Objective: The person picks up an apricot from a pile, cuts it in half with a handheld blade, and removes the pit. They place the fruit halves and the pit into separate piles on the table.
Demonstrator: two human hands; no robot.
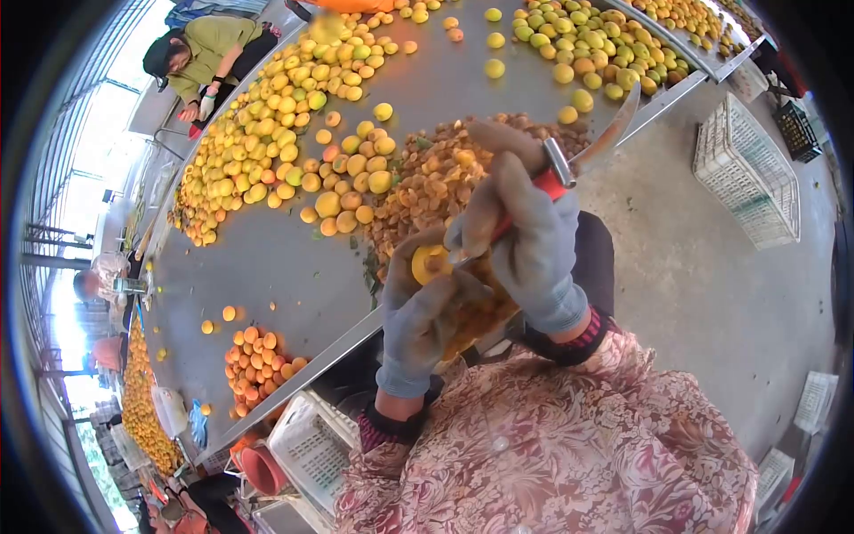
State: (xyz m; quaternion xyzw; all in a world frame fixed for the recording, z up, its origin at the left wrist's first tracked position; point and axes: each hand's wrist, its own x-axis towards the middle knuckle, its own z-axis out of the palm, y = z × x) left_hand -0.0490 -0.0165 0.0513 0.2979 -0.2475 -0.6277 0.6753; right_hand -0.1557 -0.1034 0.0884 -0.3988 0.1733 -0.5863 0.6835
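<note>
My left hand (418,325), in a stained grey glove, is closed around a cut apricot (425,265) with its brown pit showing. My right hand (538,254), gloved too, grips a knife with a red handle (550,184) and a metal collar. Its curved blade (616,132) points up and away from the fruit. Right at the apricot, my right fingers meet the left ones, and a small metallic tip shows between them. Behind both hands lies a heap of brown apricot pits (427,191). Orange fruit pieces (480,325) show below the hands, partly hidden.
Yellow apricots (258,147) spread over the metal table (267,276), greener ones (605,44) at the far right. An orange pile (255,365) sits near the edge. White crates stand at right (747,169) and below the table (307,445). Across the table is another person (209,58).
</note>
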